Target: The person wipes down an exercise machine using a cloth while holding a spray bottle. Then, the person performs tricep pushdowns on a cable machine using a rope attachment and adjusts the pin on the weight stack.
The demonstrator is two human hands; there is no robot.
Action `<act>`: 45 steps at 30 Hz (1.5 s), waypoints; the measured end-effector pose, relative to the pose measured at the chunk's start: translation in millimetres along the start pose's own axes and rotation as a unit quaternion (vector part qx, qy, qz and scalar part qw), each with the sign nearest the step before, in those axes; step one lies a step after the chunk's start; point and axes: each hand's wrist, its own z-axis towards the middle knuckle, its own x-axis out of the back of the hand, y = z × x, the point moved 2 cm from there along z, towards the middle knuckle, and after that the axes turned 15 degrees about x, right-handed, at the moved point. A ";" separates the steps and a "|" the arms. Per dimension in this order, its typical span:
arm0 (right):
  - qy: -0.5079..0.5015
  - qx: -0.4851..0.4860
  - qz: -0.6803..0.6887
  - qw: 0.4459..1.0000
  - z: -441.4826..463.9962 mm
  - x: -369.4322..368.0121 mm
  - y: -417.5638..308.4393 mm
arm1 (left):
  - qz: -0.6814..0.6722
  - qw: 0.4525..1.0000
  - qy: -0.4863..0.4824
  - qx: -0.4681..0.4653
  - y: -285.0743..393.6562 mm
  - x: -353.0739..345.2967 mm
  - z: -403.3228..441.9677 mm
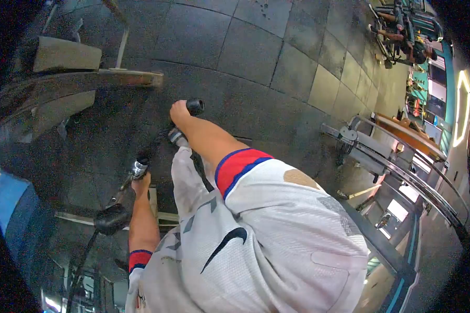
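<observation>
My right hand (179, 113) is closed around a black cylindrical handle (195, 106), whose end sticks out beside it. Lower and to the left, my left hand (141, 183) grips a handle with a chrome collar (139, 168) and a dark end. A metal bar runs from there down to a round black part (111, 219). Both arms reach out past the white shirt (277, 229) with red and blue sleeve cuffs. Between the arms, a light trouser leg (185, 175) and a shoe (175, 134) show.
Dark tiled floor (193, 36) surrounds the hands. A padded machine (68, 55) with a curved frame stands at upper left. Blue material (9, 195) is at far left. Another machine with curved rails (412, 182) is at right; a person (420, 52) is in the upper-right background.
</observation>
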 end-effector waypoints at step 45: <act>0.064 0.181 0.400 0.896 -15.3 223.8 -17.9 | -0.350 0.913 0.076 0.196 55.4 227.3 -14.4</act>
